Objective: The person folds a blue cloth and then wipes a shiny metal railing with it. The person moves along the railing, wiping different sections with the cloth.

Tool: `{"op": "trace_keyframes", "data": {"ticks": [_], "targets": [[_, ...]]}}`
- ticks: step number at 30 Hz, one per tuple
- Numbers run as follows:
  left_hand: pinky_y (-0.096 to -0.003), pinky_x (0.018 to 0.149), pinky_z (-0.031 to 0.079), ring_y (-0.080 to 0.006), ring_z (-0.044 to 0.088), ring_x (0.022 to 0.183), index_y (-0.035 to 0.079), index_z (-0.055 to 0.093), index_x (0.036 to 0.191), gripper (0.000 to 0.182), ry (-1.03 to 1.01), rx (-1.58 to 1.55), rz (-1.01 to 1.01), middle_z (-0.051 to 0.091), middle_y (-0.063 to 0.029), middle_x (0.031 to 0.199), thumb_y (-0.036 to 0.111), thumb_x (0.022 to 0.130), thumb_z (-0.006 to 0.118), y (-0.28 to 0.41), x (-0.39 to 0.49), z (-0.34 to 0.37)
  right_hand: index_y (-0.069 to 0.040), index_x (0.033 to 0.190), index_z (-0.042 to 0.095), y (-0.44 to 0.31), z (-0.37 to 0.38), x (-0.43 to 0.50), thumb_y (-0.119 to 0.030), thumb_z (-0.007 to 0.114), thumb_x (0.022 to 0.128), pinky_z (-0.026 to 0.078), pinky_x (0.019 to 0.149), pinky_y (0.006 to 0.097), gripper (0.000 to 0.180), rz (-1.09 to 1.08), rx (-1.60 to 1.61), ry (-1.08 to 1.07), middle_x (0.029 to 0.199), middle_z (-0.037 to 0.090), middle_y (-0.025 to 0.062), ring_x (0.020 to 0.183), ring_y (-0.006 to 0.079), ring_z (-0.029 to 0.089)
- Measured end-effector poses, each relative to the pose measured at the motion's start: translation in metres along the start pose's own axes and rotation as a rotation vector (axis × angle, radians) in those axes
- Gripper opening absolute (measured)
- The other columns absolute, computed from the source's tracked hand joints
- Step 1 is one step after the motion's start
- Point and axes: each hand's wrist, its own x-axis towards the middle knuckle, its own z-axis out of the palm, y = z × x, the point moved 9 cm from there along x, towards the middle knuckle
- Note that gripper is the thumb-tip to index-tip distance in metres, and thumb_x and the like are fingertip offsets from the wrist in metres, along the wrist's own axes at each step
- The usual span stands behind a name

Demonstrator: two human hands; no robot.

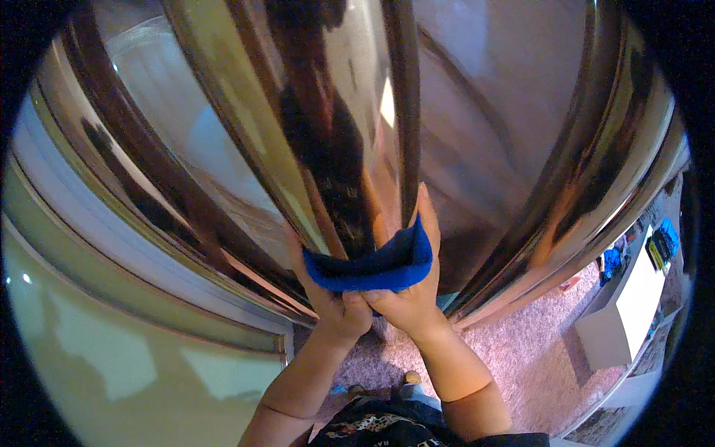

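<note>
A blue cloth (368, 279) is cupped in both hands around the lower visible part of a polished, mirror-like upright post or frame (341, 139). My left hand (335, 307) grips the cloth's left side, its fingers partly hidden behind the cloth. On the other side, my right hand (416, 302) holds the cloth with its fingers stretched up along the post's right edge. Both thumbs meet at the cloth's near edge. Glossy panels, apparently glass, flank the post on the left (162, 78) and right (503, 84).
Pinkish carpet (519, 369) lies below. At the right stands a white box-like piece of furniture (614, 324), with blue items (611, 262) beside it and colourful items (662, 246) on top. A pale green wall (139, 363) with shadows is at the lower left.
</note>
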Motion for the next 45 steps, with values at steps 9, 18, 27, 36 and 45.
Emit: {"op": "trace_keyframes", "data": {"ticks": [9, 18, 27, 36, 45], "targets": [[-0.0423, 0.114, 0.017, -0.0328, 0.022, 0.139, -0.008, -0.001, 0.146, 0.101, -0.150, 0.319, 0.071, 0.016, -0.0254, 0.150, 0.059, 0.089, 0.047, -0.024, -0.035, -0.001, 0.003, 0.142, 0.032, 0.006, -0.007, -0.018, -0.054, 0.086, 0.051, 0.039, 0.103, 0.0434, 0.121, 0.038, -0.091, -0.029, 0.138, 0.046, 0.0246, 0.124, 0.0394, 0.048], [-0.0426, 0.113, 0.020, -0.0341, 0.026, 0.137, -0.008, -0.002, 0.145, 0.097, -0.053, 0.072, 0.033, 0.019, -0.0259, 0.148, 0.056, 0.091, 0.046, -0.037, -0.056, 0.003, 0.003, 0.140, 0.036, 0.049, -0.005, -0.053, -0.062, 0.081, 0.053, 0.036, 0.104, 0.0436, 0.117, 0.180, 0.022, 0.001, 0.135, 0.048, 0.0246, 0.124, 0.0382, 0.048], [-0.0405, 0.111, 0.023, -0.0331, 0.031, 0.135, -0.011, 0.006, 0.145, 0.085, -0.121, 0.086, -0.097, 0.027, -0.0258, 0.145, 0.047, 0.095, 0.043, -0.074, -0.084, 0.001, 0.004, 0.142, 0.030, 0.054, -0.007, -0.091, -0.064, 0.056, 0.079, 0.024, 0.109, 0.0515, 0.096, 0.128, -0.355, 0.003, 0.140, 0.037, 0.0287, 0.129, 0.0468, 0.033], [-0.0469, 0.111, 0.026, -0.0419, 0.034, 0.134, 0.006, 0.029, 0.146, 0.058, -0.110, 0.172, 0.138, 0.029, -0.0278, 0.147, 0.005, 0.093, 0.053, -0.019, -0.070, -0.006, 0.003, 0.147, 0.021, 0.012, 0.006, -0.091, -0.006, 0.049, 0.089, 0.017, 0.113, 0.0464, 0.065, 0.089, -0.214, 0.040, 0.151, 0.020, 0.0272, 0.138, 0.0443, 0.023], [-0.0549, 0.112, 0.022, -0.0476, 0.022, 0.139, 0.019, 0.045, 0.140, 0.047, -0.106, 0.469, 0.570, 0.022, -0.0206, 0.154, 0.030, 0.095, 0.055, 0.006, -0.052, 0.003, -0.014, 0.151, 0.025, -0.019, 0.003, -0.046, -0.039, 0.048, 0.091, 0.018, 0.111, 0.0562, 0.069, -0.215, -0.148, -0.001, 0.153, 0.018, 0.0266, 0.139, 0.0505, 0.018]]}}
